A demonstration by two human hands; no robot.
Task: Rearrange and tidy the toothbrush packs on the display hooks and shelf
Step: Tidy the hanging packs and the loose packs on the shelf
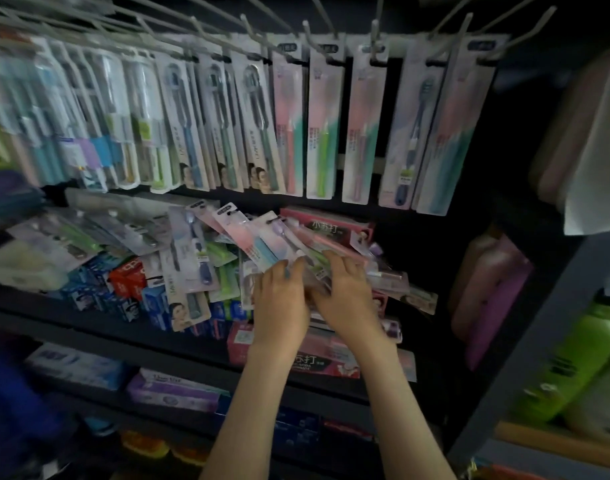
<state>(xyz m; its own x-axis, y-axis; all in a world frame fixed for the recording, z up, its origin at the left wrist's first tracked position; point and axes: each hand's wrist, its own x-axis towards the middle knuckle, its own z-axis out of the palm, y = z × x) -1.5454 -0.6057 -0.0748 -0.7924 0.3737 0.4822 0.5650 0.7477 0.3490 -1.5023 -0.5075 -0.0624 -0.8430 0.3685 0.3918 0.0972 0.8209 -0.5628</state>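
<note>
Loose toothbrush packs (251,237) slanted, hang-tabs far-left (left hand (282,299), right hand (345,296) gripping).

I observe a dark shop shelving unit in dim light, the picture soft with blur. Its black shelf board (88,327) runs across the bay, and the black back panel (417,254) shows almost no detail. A grey upright post (553,306) bounds the bay on the right. Beyond it, lime-green plastic bottles (570,362) stand on a pale wooden ledge (539,445). Pink and purple bottles (487,296) sit just left of the post.
</note>
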